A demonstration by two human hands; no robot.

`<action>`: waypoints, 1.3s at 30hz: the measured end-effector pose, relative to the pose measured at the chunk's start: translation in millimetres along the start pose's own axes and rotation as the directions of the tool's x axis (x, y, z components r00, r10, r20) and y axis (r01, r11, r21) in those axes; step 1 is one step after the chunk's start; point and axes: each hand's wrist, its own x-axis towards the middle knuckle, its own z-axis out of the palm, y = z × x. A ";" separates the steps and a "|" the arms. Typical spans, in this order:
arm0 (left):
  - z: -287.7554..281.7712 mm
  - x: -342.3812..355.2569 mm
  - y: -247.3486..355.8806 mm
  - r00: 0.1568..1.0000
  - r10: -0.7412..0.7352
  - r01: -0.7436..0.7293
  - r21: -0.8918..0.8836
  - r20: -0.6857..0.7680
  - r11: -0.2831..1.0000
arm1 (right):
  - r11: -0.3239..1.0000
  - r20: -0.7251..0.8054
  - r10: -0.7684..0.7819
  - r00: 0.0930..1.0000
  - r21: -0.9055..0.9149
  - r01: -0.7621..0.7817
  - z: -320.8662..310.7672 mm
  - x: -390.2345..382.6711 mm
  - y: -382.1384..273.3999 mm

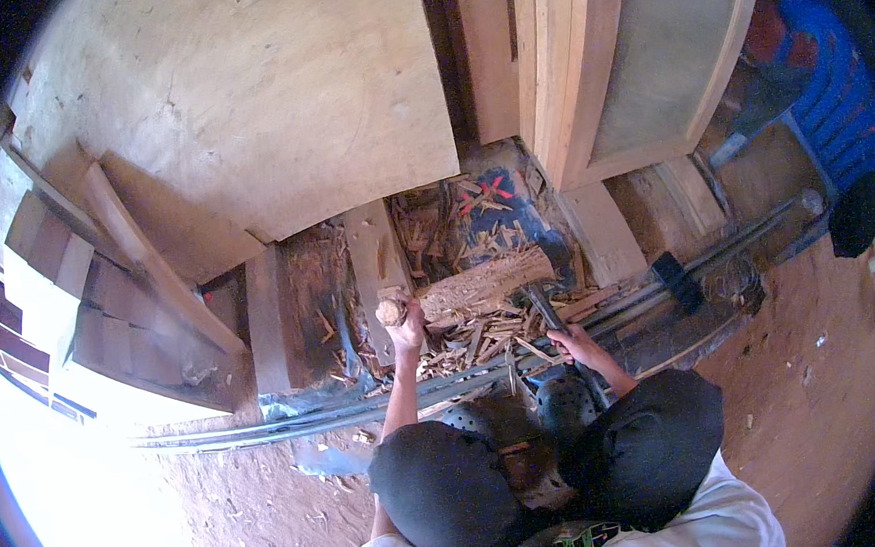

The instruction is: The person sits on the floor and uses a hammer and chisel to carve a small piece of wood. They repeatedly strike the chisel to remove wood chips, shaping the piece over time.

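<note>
In the head view, my left hand (409, 331) is wrapped round a short, pale, round-ended piece of wood (393, 312) beside the left end of a rough, chipped log (483, 287). My right hand (574, 343) grips a long, dark tool (542, 307), whose far part reaches up against the log's right part; its exact shape is unclear. Splintered wood chips (472, 344) lie heaped under and in front of the log, and more are scattered behind it.
Behind stand a large plywood sheet (246, 95) and framed wooden panels (659, 49). Planks (129, 232) lean at left. Long pipes (207, 438) cross by my perforated shoes (556, 402). A blue plastic chair (838, 99) is at the right, beside bare earth (803, 351).
</note>
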 end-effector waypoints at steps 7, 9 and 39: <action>-5.1 2.3 -6.7 1.000 -0.025 0.025 -0.002 0.012 1.000 | 0.998 0.023 -0.053 0.998 -0.041 0.054 -2.0 2.7 4.2; -3.6 2.4 -8.4 1.000 -0.003 0.002 0.032 0.028 0.999 | 0.997 0.020 -0.033 0.999 -0.068 0.034 -3.3 4.1 5.3; 0.3 -1.8 -16.5 0.988 -0.127 0.136 0.109 -0.082 0.985 | 0.819 0.425 0.339 0.839 0.306 -0.486 -14.6 -11.1 -31.4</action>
